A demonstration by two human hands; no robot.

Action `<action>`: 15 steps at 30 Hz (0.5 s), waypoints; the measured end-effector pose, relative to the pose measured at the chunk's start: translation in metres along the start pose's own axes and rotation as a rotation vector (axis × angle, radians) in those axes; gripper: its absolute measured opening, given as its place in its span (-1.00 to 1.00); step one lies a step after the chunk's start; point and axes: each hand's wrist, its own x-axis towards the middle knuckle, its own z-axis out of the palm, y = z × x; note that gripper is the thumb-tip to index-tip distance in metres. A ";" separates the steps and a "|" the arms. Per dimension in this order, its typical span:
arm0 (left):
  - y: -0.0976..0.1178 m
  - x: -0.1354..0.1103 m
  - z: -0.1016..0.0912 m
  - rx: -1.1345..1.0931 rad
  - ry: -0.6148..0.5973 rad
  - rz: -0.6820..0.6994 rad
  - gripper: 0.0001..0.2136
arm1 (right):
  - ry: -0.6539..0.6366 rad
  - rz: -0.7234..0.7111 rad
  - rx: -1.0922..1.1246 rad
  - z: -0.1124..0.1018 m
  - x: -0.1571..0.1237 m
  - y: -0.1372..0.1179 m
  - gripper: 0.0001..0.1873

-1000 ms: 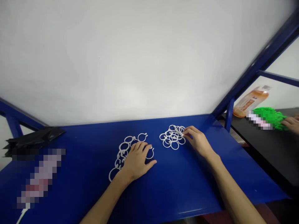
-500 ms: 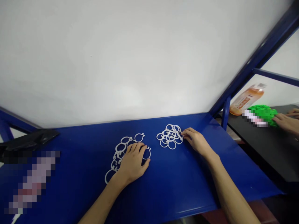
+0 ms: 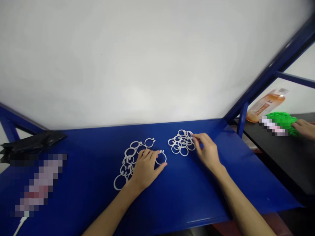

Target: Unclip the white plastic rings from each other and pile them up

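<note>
My left hand lies over a loose pile of thin white plastic rings, many with a gap and small clasp ends. Its thumb and forefinger are closed around one open white plastic ring at the pile's right side. To the right lies a second, tighter cluster of white rings that overlap one another. At that cluster's right edge, my right hand pinches the rim of one ring between thumb and forefinger. Part of the left pile is hidden under my left hand.
Both piles rest on a blue table against a white wall. A black plastic bag and a blurred-out item lie left. Beyond the blue frame, another person's hand touches green material near an orange bottle.
My left hand has shifted slightly right, drawing the open ring away from its pile. My right hand's fingers have closed in on the cluster's edge. The view has shifted a little.
</note>
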 end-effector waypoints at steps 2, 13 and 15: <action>0.004 0.000 0.001 -0.004 0.017 0.018 -0.67 | -0.168 -0.003 0.198 0.011 -0.007 -0.029 -0.80; 0.022 0.001 -0.005 -0.247 -0.028 0.054 -0.85 | -0.441 -0.033 0.379 0.034 -0.025 -0.056 -0.72; 0.022 0.003 -0.005 -0.336 -0.035 -0.041 -0.84 | -0.445 -0.097 0.367 0.033 -0.025 -0.055 -0.76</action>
